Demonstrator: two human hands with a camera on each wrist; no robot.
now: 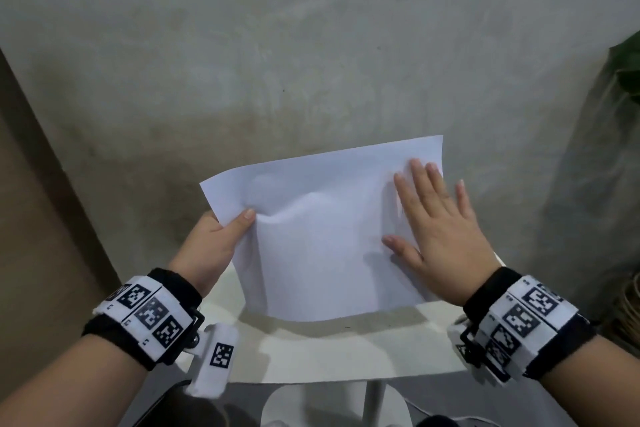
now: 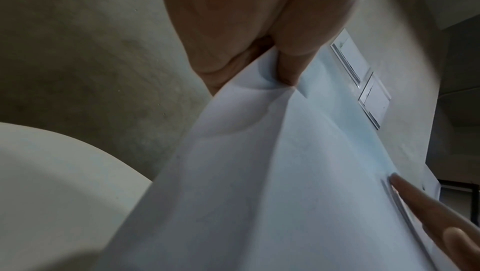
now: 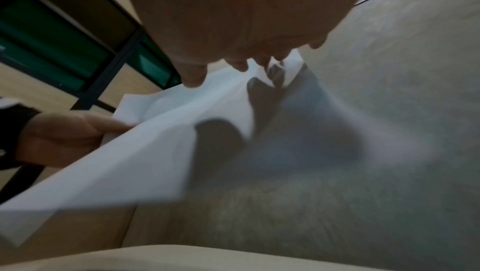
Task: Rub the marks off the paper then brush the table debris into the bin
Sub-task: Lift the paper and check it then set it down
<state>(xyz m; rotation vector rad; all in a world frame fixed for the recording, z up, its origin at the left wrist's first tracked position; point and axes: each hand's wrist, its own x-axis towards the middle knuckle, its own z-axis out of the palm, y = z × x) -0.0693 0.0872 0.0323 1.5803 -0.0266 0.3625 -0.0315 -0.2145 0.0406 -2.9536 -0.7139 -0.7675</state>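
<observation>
Nearest you, both wrists carry black bands with white tag blocks, sitting above the near edge of the white surface (image 1: 311, 354). Landmark is the paper (image 1: 325, 236); everything below is relative to it.

Paper: one white sheet, lifted off the surface and tilted, near edge hanging over the surface and casting a shadow there, far edge out past the surface over the grey floor (image 1: 311, 45). No marks readable on the face you see; sheet is buckled near its left edge.

Your left hand (image 1: 214, 246) is at the paper's left edge, grip closed on the sheet: thumb on top, fingers underneath, a crease running out from the pinch. Left wrist view confirms it, thumb tip pressed into the fold (image 2: 288, 70).

Your right hand (image 1: 436, 225) lies on the paper's right side, fingers straight and spread, palm down on the top face, holding nothing. Little finger sits off the right edge of the paper. Right wrist view is blurred but shows the fingertips (image 3: 193, 76) against the sheet and the hand's shadow on it.

Beyond the paper: bare grey floor. Right of the paper, at the frame edge, green leaves (image 1: 627, 62). Left of it, a tan strip (image 1: 41, 166) runs diagonally.
</observation>
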